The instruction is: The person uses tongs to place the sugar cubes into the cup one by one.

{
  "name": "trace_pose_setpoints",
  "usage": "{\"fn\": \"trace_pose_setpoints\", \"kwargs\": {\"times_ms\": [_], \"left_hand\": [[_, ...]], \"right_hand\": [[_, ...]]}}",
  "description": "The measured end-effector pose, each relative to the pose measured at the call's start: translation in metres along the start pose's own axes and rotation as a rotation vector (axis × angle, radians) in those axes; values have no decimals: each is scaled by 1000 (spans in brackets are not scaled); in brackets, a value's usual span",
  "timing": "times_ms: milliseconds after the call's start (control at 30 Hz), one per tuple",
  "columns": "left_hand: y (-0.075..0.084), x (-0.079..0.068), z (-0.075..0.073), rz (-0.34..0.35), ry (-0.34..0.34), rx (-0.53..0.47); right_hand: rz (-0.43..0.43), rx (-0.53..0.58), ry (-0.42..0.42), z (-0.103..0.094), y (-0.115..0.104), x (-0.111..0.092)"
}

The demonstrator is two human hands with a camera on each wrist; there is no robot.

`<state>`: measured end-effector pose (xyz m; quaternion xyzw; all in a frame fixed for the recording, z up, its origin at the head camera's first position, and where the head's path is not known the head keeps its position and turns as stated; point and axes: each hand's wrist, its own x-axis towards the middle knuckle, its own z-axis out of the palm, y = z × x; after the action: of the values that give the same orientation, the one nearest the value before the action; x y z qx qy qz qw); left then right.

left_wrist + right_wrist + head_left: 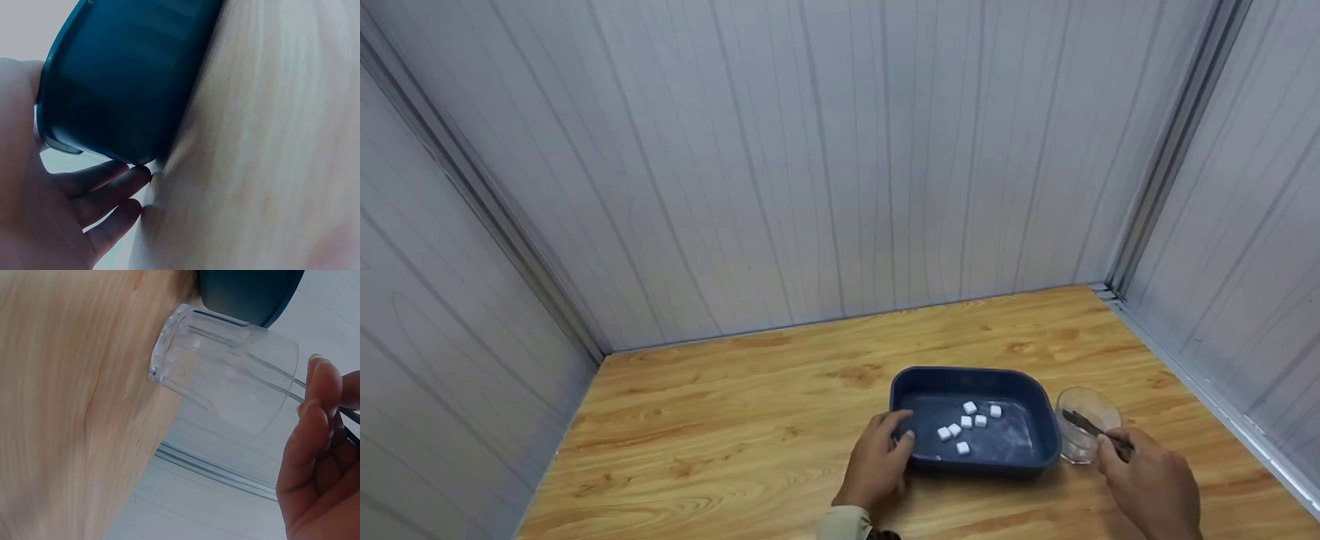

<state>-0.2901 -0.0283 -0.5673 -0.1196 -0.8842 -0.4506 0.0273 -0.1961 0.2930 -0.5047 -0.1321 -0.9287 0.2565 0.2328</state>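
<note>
A dark blue rectangular dish (1035,405) stands on the table with several small white cubes (966,422) scattered over its floor. My left hand (877,457) holds the dish's left end, thumb and forefinger at the rim. In the left wrist view its other fingers (115,191) are spread by the dish's lower outside corner. To the right of the dish, close against it, is a clear glass (1080,448). My right hand (1155,476) pinches dark metal tweezers (1084,424), whose two arms reach down into the glass. Whether their tips hold anything cannot be made out.
The wood-grain table (697,427) extends left of and behind the dish. A pale panelled wall (840,165) rises along the back edge, and side walls stand left and right. The right wall's bottom rail (1222,405) runs near the glass.
</note>
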Motion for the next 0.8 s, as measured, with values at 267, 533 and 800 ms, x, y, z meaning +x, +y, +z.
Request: {"fn": "trace_pose_setpoints", "kwargs": {"times_ms": [267, 533, 800], "left_hand": [[0, 1, 0, -10, -5, -1], [-2, 0, 2, 2, -3, 16], [-1, 3, 2, -16, -7, 8]], "right_hand": [[15, 11, 15, -2, 1, -3], [53, 43, 33, -3, 0, -6], [62, 54, 83, -4, -3, -5]]}}
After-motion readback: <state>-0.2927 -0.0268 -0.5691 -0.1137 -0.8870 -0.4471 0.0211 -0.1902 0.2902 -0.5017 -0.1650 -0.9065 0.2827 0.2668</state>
